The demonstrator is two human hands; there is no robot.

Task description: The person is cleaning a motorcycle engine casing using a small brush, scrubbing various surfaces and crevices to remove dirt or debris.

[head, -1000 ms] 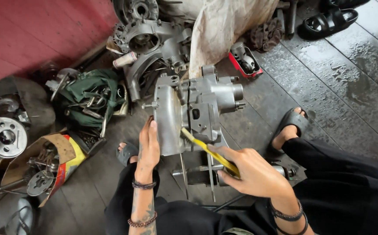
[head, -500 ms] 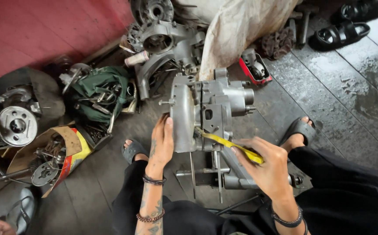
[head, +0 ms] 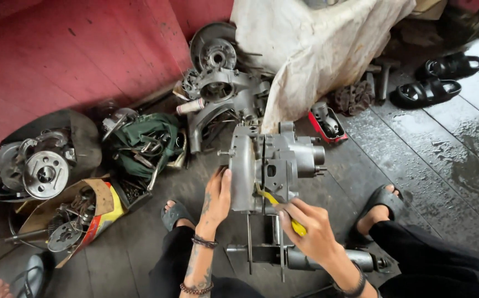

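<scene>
Hands (head: 215, 201) on grey engine casing (head: 272, 165)

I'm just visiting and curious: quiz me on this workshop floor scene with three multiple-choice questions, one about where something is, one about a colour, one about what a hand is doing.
1. Where does the pair of black sandals lie?
A. upper right, on the wet floorboards
B. inside the cardboard box
C. on top of the engine casing

2. What colour is the handle of the tool?
A. red
B. yellow
C. blue

3. What is the left hand doing?
A. hanging free in the air
B. holding a sandal
C. resting flat against the engine casing

Answers:
1 A: both sandals sit by the white cloth's right side.
2 B: yellow shows in the right hand.
3 C: palm and fingers press the casing's round cover.
</scene>
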